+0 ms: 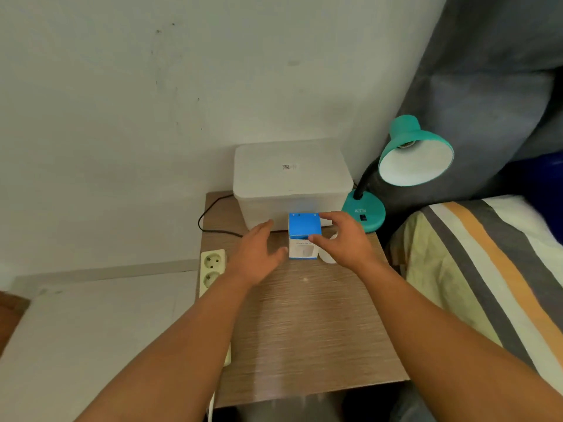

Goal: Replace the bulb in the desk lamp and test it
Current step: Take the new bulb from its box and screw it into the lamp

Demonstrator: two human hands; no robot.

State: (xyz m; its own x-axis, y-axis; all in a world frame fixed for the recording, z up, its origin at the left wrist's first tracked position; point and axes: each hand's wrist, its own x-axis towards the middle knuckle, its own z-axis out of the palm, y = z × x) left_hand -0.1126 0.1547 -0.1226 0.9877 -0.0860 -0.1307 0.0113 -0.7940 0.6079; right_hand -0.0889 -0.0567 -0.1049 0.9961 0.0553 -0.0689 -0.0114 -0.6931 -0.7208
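A small blue-and-white bulb box (304,236) stands upright on the wooden bedside table (304,324). My left hand (259,254) is open just left of the box, thumb near its lower edge. My right hand (344,242) reaches over the box's right side, fingers spread, thumb touching the box front. A white bulb (329,257) lies partly hidden under my right hand. The teal desk lamp (411,153) stands at the table's back right, its shade tilted toward me with an empty socket (406,144) visible inside.
A white lidded plastic container (289,178) sits behind the bulb box against the wall. A black cord (210,214) runs off the table's left side. A cream power strip (211,269) hangs beside the table's left edge. A striped bed (487,269) borders the right.
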